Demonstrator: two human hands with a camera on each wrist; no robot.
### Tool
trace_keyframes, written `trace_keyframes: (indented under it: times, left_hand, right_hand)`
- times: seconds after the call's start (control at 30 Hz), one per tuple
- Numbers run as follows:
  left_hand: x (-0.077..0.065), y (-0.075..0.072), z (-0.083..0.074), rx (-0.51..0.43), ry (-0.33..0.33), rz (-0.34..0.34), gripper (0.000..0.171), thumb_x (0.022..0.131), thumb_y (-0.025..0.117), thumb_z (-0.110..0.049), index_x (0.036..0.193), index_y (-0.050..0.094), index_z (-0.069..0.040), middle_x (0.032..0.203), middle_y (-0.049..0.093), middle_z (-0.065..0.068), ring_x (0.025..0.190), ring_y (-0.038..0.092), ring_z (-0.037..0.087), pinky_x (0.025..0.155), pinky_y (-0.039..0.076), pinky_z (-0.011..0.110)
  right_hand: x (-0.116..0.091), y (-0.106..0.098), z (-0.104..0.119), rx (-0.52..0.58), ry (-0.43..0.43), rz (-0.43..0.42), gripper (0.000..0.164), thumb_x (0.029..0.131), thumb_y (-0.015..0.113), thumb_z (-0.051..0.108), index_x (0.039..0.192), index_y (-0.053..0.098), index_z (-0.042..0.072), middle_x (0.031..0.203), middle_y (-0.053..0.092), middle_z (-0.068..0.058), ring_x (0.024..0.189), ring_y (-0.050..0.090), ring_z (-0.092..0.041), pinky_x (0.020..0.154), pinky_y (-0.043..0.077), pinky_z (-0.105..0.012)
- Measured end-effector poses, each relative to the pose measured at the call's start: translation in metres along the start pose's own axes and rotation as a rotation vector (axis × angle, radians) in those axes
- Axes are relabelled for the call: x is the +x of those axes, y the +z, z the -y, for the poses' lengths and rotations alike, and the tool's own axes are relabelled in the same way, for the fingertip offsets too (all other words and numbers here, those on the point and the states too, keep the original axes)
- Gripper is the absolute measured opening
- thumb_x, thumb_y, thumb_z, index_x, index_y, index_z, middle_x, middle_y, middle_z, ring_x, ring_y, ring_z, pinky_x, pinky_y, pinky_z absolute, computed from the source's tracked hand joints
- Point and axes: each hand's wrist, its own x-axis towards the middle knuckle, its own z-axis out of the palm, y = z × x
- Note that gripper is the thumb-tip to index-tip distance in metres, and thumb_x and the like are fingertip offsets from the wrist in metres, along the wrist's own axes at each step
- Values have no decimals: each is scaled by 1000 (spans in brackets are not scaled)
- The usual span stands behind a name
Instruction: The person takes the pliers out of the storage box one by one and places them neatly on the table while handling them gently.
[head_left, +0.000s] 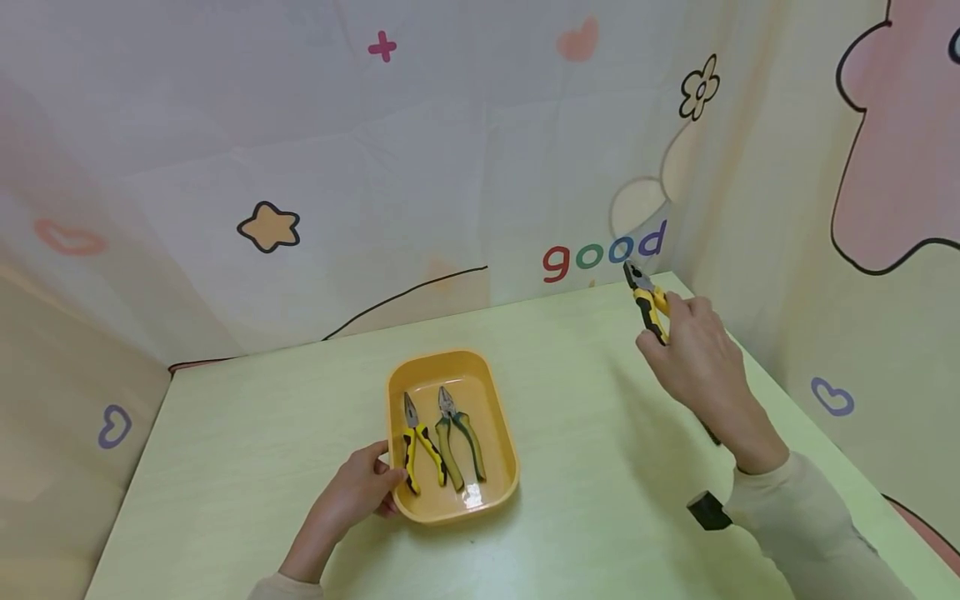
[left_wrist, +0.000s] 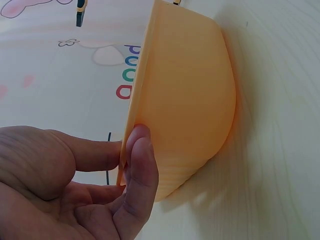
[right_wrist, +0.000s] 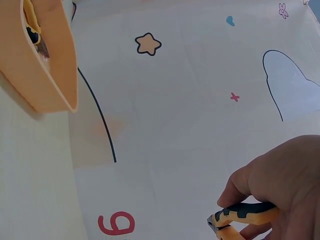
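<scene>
My left hand (head_left: 358, 483) pinches the left rim of an orange-yellow plastic tray (head_left: 501, 417), thumb over the edge and fingers under it, as the left wrist view shows. Inside the tray lie yellow-and-black long-nose pliers (head_left: 410, 412) on the left and green-handled pliers (head_left: 447, 404) beside them, both with jaws toward the back. Raised over the right back of the table, my right hand (head_left: 701, 358) grips yellow-and-black combination pliers (head_left: 647, 300) by the handles. Their jaws point up and away to the left; part of the handles is hidden by the hand.
The pale green table (head_left: 262, 433) meets a printed cloth backdrop (head_left: 420, 167) at the back and sides. A small black block (head_left: 708, 511) shows at the right sleeve, and a dark strip (head_left: 707, 430) shows under the right wrist.
</scene>
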Motion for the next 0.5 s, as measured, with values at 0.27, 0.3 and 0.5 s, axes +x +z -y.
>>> trace_keyframes:
  times: [0.27, 0.3, 0.5]
  left_hand:
    - [-1, 1, 0, -1, 0, 1, 48, 100, 60, 1, 145, 46, 11, 86, 61, 18, 57, 64, 19, 56, 62, 37]
    - [-1, 1, 0, -1, 0, 1, 49, 100, 60, 1, 145, 46, 11, 86, 61, 18, 57, 64, 19, 56, 62, 37]
    - [-1, 0, -1, 7, -4, -3, 47, 100, 60, 0, 144, 47, 11, 86, 60, 17, 58, 63, 19, 57, 62, 37]
  right_hand:
    - [1, -6, -5, 12, 10, 25, 66, 96, 52, 21, 150, 36, -14, 131, 42, -35, 98, 46, -41, 66, 49, -47]
    - [1, -6, -6, 15, 13, 24, 66, 96, 51, 20, 150, 36, -14, 132, 41, -36, 99, 46, -41, 67, 49, -47]
    - [1, -8, -8, 20, 19, 19, 66, 96, 52, 21, 151, 35, -14, 136, 40, -37, 103, 46, -44, 70, 51, -52]
